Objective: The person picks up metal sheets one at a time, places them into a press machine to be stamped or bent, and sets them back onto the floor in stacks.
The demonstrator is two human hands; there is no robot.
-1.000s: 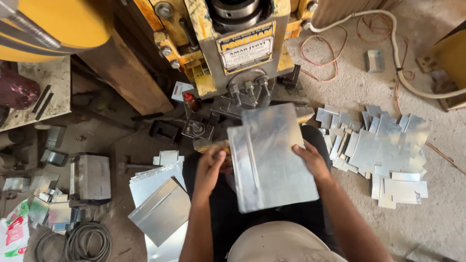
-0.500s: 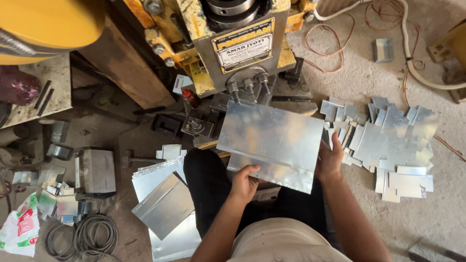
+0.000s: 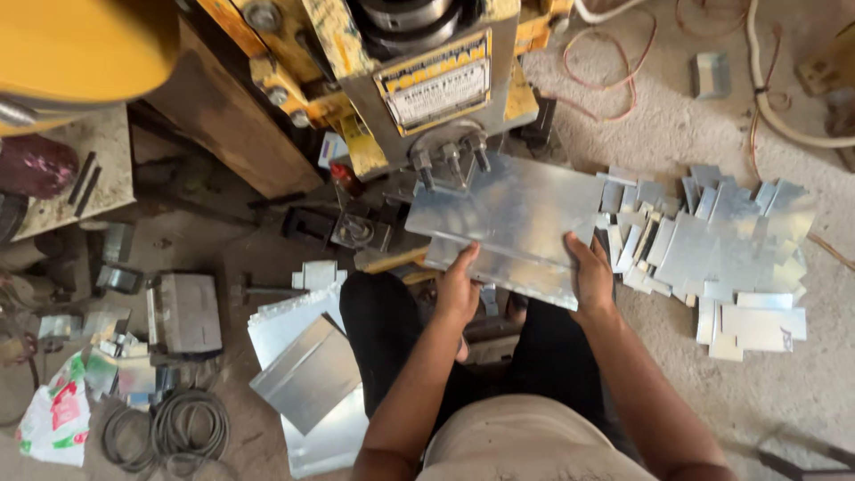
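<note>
From the head view, I hold a bent galvanised metal sheet (image 3: pixel 512 223) level in front of me, its far left corner tucked under the bolted tooling of the yellow press (image 3: pixel 419 80). My left hand (image 3: pixel 459 289) has its fingers closed on the near edge, thumb on top; my right hand (image 3: pixel 592 276) clamps the near right corner the same way. Gripping both near points keeps the sheet flat and square to the machine.

On the press front sits a rectangular plate label (image 3: pixel 434 82), yellow-bordered with a pale centre. On the concrete floor to my right lies a loose heap of small cut metal pieces (image 3: pixel 721 249); to my left a stack of folded sheets (image 3: pixel 303 374), a coil of grey cable (image 3: pixel 169 428), and a crumpled white, red and green wrapper (image 3: pixel 58 419) near the floor's left edge.
</note>
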